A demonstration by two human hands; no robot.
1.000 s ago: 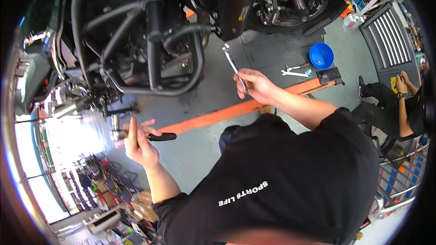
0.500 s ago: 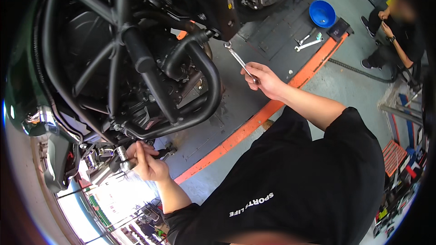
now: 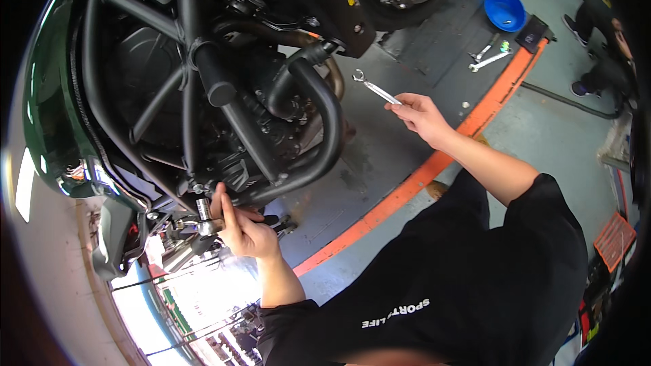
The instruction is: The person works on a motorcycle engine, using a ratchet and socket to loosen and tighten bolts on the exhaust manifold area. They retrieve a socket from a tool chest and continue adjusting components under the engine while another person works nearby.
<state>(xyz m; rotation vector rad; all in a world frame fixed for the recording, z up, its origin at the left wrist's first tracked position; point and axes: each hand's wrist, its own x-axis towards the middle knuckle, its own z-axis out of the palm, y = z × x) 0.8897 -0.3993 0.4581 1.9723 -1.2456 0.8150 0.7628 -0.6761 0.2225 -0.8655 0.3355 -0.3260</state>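
Our left hand [image 3: 248, 237] curls partly around a ratchet [image 3: 209, 226], index finger extended, its socket [image 3: 203, 209] just beside the black tubular guard's [image 3: 252, 141] lower corner. Our right hand [image 3: 424, 118] closes on a wrench [image 3: 380, 92], held above the platform, inside its orange edge [image 3: 386, 207]. The step looks like lining up the socket; the next move calls for seating it squarely.

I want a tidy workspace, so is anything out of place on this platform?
A small pale spot, perhaps a loose bit, stands out on the dark platform near its orange edge; too small to identify.
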